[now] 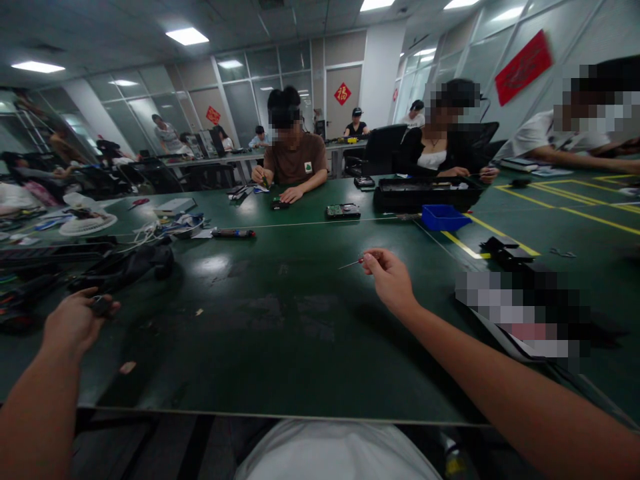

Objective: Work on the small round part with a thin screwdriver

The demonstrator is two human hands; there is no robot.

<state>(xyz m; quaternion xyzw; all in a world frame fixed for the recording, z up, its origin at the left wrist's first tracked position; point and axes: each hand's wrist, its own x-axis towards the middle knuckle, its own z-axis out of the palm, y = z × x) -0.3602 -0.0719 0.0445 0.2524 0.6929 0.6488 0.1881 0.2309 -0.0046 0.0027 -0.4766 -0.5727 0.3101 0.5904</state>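
Note:
In my right hand [391,279], above the middle of the table, is a small screwdriver [350,264]. Its thin metal shaft points left, and a bit of red handle shows at the pinched fingers. My left hand [73,321] is at the far left with its fingers closed round a small dark object [101,306]; what it is I cannot make out. Just beyond that hand lies a long black plastic part [133,263] with a rounded end. Whether the dark object joins this part is not visible.
The green tabletop [270,373] carries a circuit-board device [343,211], a blue bin [444,217], a long black case [427,195] and a pen-like tool [234,233]. Cables [160,228] and a white round fan part [87,223] lie left. Several people sit around, one opposite [295,160].

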